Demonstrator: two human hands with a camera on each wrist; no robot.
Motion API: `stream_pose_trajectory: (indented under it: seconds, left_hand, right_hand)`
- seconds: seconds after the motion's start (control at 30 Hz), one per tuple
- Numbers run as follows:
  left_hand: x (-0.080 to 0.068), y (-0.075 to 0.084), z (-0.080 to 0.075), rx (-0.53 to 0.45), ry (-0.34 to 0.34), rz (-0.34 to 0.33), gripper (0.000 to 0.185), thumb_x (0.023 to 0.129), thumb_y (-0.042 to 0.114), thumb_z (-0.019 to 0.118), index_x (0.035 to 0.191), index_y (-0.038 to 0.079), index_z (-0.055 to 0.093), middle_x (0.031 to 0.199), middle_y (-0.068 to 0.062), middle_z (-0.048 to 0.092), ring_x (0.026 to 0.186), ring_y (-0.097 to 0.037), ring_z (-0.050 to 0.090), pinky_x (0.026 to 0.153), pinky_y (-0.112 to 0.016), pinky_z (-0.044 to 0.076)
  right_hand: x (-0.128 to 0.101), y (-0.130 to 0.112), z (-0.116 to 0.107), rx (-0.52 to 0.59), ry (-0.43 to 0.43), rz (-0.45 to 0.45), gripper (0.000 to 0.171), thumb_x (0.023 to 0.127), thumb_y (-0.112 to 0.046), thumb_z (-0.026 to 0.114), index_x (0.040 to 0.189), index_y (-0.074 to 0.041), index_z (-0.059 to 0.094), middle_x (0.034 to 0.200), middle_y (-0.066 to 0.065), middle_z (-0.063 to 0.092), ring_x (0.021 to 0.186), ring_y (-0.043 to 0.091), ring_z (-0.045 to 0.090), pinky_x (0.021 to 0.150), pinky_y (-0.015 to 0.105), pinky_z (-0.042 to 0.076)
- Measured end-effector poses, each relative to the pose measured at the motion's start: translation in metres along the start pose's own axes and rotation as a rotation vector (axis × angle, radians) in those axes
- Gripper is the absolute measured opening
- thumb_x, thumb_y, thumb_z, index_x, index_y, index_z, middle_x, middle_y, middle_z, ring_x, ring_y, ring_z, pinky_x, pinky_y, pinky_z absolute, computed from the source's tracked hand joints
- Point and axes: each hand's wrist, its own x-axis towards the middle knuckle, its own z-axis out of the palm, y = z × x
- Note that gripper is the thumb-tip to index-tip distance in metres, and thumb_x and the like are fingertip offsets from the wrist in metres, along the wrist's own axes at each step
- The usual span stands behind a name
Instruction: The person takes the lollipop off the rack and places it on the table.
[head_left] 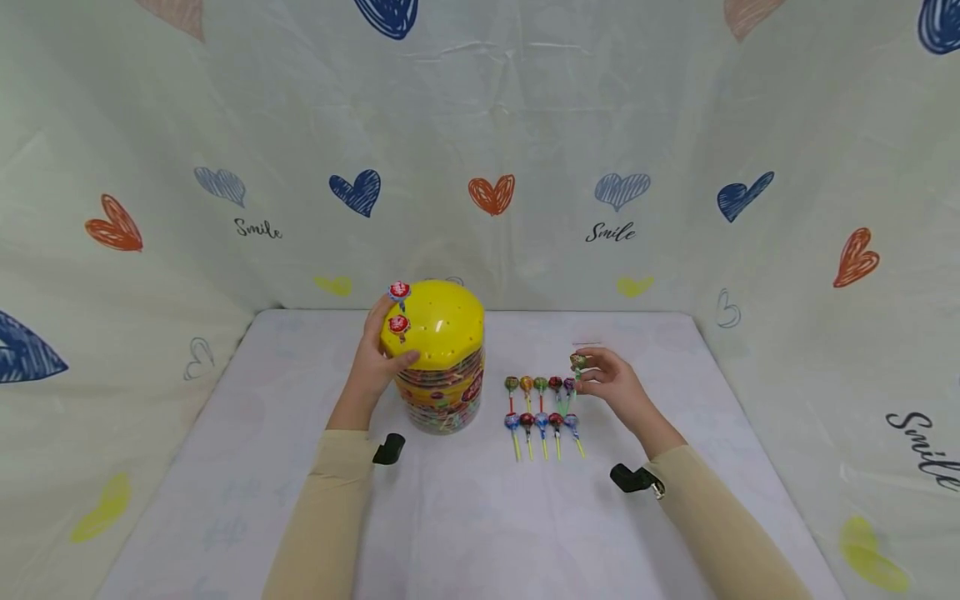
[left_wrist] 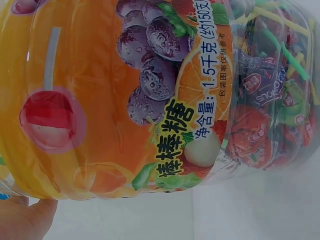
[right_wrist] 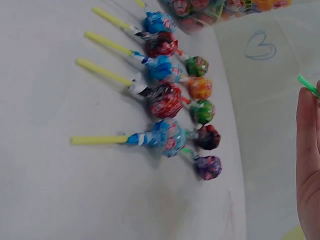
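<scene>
A big clear jar of lollipops (head_left: 438, 387) with a yellow lid (head_left: 446, 325) stands left of centre; its orange label (left_wrist: 100, 125) fills much of the left wrist view. My left hand (head_left: 367, 362) grips the jar at the lid's left side, thumb at the near edge. Two lollipops, one blue (head_left: 399, 291) and one red (head_left: 398, 323), stand in the lid's left part. Above the table to the right, my right hand (head_left: 611, 382) pinches a green-wrapped lollipop (head_left: 577, 361). In the right wrist view its green stick (right_wrist: 307, 85) shows at the fingertips.
Between jar and right hand, several lollipops lie in two rows: a far row (head_left: 541, 384) and a near row with yellow sticks (head_left: 542, 422). The white table (head_left: 480, 533) ends at a hanging cloth (head_left: 555, 267) printed with hearts.
</scene>
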Motion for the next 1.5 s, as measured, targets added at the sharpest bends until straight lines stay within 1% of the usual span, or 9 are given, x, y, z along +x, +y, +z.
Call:
stream_pose_trajectory:
  seconds: [0.07, 0.17, 0.33, 0.53, 0.67, 0.9, 1.17, 1.37, 1.5]
  left_hand:
    - [0.0, 0.0, 0.0, 0.002, 0.0, 0.005, 0.079, 0.09, 0.02, 0.071, 0.154, 0.026, 0.026, 0.158, 0.006, 0.015, 0.136, -0.021, 0.03, 0.112, -0.041, 0.032]
    - [0.001, 0.0, 0.0, 0.002, -0.003, 0.014, 0.078, 0.09, 0.021, 0.071, 0.154, 0.025, 0.026, 0.158, 0.006, 0.015, 0.137, -0.021, 0.029, 0.112, -0.041, 0.032]
    - [0.0, 0.0, 0.0, 0.009, -0.002, 0.021, 0.079, 0.09, 0.022, 0.071, 0.154, 0.024, 0.026, 0.158, 0.005, 0.014, 0.138, -0.021, 0.028, 0.112, -0.043, 0.032]
    - [0.0, -0.001, 0.0, 0.005, 0.001, 0.01, 0.081, 0.088, 0.024, 0.073, 0.154, 0.025, 0.026, 0.158, 0.004, 0.014, 0.137, -0.023, 0.03, 0.111, -0.043, 0.033]
    - [0.0, -0.001, 0.0, -0.002, 0.005, -0.002, 0.082, 0.088, 0.022, 0.074, 0.154, 0.027, 0.026, 0.158, 0.004, 0.015, 0.136, -0.024, 0.032, 0.111, -0.042, 0.034]
    - [0.0, -0.001, 0.0, -0.003, 0.001, -0.001, 0.082, 0.088, 0.023, 0.074, 0.154, 0.027, 0.025, 0.159, 0.003, 0.013, 0.136, -0.025, 0.032, 0.11, -0.042, 0.034]
    - [-0.001, -0.001, 0.0, -0.012, -0.004, -0.005, 0.081, 0.089, 0.024, 0.073, 0.154, 0.028, 0.026, 0.158, 0.004, 0.014, 0.136, -0.024, 0.031, 0.112, -0.043, 0.032]
    - [-0.002, 0.0, 0.001, 0.008, 0.008, -0.01, 0.082, 0.088, 0.025, 0.074, 0.154, 0.025, 0.026, 0.159, 0.002, 0.013, 0.139, -0.026, 0.027, 0.112, -0.047, 0.031]
    - [-0.002, 0.001, 0.001, 0.015, 0.008, -0.004, 0.081, 0.088, 0.026, 0.074, 0.154, 0.024, 0.027, 0.16, 0.001, 0.012, 0.14, -0.027, 0.025, 0.112, -0.047, 0.031]
  right_hand:
    - [-0.002, 0.01, -0.004, -0.009, 0.0, 0.034, 0.054, 0.087, 0.005, 0.068, 0.137, 0.003, 0.046, 0.121, 0.02, 0.052, 0.096, 0.024, 0.062, 0.081, 0.043, 0.057]
    - [-0.005, 0.023, -0.01, -0.031, -0.01, 0.097, 0.056, 0.086, 0.005, 0.067, 0.138, 0.004, 0.045, 0.119, 0.021, 0.051, 0.09, 0.018, 0.064, 0.08, 0.046, 0.057]
    - [-0.01, 0.041, -0.015, -0.071, -0.041, 0.171, 0.057, 0.084, 0.008, 0.068, 0.137, 0.004, 0.046, 0.114, 0.021, 0.051, 0.09, 0.018, 0.063, 0.076, 0.038, 0.058]
    - [-0.014, 0.055, -0.015, -0.208, -0.041, 0.228, 0.053, 0.083, 0.005, 0.072, 0.133, -0.003, 0.056, 0.111, 0.016, 0.056, 0.089, 0.021, 0.062, 0.073, 0.031, 0.056]
    - [-0.015, 0.06, -0.017, -0.246, -0.068, 0.221, 0.052, 0.083, 0.006, 0.071, 0.133, -0.001, 0.056, 0.109, 0.018, 0.056, 0.085, 0.022, 0.061, 0.071, 0.031, 0.055]
    - [-0.015, 0.067, -0.022, -0.3, -0.095, 0.227, 0.051, 0.083, 0.003, 0.073, 0.131, -0.005, 0.059, 0.103, 0.013, 0.059, 0.073, 0.02, 0.054, 0.06, 0.027, 0.05]
    - [-0.014, 0.076, -0.027, -0.305, -0.164, 0.171, 0.052, 0.082, 0.0, 0.074, 0.132, -0.005, 0.059, 0.099, 0.011, 0.058, 0.066, 0.017, 0.049, 0.054, 0.025, 0.044]
    - [-0.013, 0.08, -0.028, -0.305, -0.209, 0.128, 0.052, 0.083, -0.001, 0.075, 0.132, -0.004, 0.058, 0.097, 0.011, 0.058, 0.064, 0.015, 0.047, 0.054, 0.024, 0.042]
    - [-0.011, 0.081, -0.028, -0.326, -0.227, 0.105, 0.052, 0.083, -0.003, 0.075, 0.132, -0.004, 0.058, 0.095, 0.01, 0.057, 0.065, 0.015, 0.047, 0.054, 0.024, 0.042]
